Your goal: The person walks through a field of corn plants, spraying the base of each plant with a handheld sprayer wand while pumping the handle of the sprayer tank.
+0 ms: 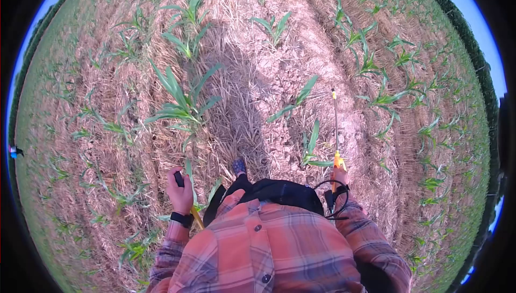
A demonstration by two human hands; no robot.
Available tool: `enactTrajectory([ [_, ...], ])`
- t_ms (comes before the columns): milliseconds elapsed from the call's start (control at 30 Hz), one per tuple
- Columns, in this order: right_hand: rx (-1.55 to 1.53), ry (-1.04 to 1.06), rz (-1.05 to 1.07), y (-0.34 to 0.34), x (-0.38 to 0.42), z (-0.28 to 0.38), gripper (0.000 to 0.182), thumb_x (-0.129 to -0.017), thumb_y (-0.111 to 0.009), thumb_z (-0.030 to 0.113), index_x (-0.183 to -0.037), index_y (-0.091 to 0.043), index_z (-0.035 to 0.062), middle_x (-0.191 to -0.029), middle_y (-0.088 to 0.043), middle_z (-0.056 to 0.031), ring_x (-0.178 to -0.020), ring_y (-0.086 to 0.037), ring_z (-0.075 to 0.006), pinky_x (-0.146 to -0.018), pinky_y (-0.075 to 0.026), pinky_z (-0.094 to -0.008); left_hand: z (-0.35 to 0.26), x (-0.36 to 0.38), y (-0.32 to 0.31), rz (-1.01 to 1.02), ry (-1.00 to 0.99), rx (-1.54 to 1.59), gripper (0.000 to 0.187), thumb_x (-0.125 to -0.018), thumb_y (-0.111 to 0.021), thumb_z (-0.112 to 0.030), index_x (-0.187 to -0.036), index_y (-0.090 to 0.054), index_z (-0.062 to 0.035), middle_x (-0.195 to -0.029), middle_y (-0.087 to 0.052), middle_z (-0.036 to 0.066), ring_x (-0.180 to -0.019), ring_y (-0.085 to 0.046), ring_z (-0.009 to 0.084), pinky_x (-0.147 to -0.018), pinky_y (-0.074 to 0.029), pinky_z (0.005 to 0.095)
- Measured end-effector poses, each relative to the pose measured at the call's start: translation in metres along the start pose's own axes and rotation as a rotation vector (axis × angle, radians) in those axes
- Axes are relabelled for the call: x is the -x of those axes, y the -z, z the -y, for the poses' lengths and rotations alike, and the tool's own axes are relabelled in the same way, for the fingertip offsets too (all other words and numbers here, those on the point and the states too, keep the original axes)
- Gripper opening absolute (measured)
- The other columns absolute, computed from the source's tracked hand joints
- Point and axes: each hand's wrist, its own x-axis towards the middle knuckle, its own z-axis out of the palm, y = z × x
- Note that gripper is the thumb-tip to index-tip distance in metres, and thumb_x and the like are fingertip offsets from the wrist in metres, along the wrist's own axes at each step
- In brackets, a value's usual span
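Note:
My left hand [180, 192] is closed around a black handle [179, 178] at the lower left; a yellow bar [197, 218] slants down behind that wrist. On the right, my right hand [340, 176] grips the yellow handle of a spray wand [337, 126], whose thin rod points forward over the soil to a yellow and black tip. A black hose [337, 218] loops beside the right wrist. Young green plants stand near the wand, one [310, 145] just left of its handle. A larger plant [183, 102] grows ahead of my left hand.
Rows of young plants [368, 64] run forward on both sides through dry straw and bare soil [279, 67]. My shoe [239, 166] shows below the dark shadow. A distant person [15, 151] is at the far left edge. Trees [457, 19] line the field.

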Motion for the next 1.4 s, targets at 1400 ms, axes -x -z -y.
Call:
enactTrajectory([
  [1400,0.307,0.012,0.343,-0.167,-0.177,0.205,0.021,-0.078,-0.051,0.026,-0.076,-0.051,0.0045,-0.051,-0.048,-0.0022,-0.036,-0.043,-0.0109,-0.031,-0.033,-0.0244,-0.070,-0.252,-0.123,-0.005,0.010,-0.042,0.024,-0.073,-0.048,0.002,-0.095,-0.043,-0.0051,-0.072,-0.044,0.003,-0.058,-0.038,0.0068,-0.051,-0.032,0.0213],
])
